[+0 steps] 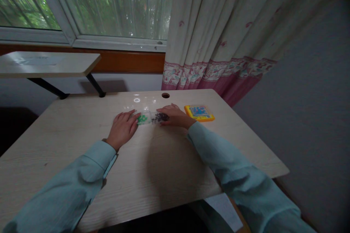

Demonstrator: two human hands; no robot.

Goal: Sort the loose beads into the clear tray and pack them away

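Observation:
A small clear plastic box (149, 117) lies on the light wooden table (153, 167), with green pieces in its left part and dark pieces in its right part. My left hand (123, 128) rests palm down with its fingertips against the box's left end. From the other side, my right hand (175, 115) reaches over the right end, fingers curved on the box. A square yellow-framed puzzle board (199, 113) with a blue face lies just right of my right hand.
A round cable hole (165, 95) sits in the table near its far edge. A second table (46, 63) stands at the back left under the window. A patterned curtain (218, 36) hangs behind the table at the right.

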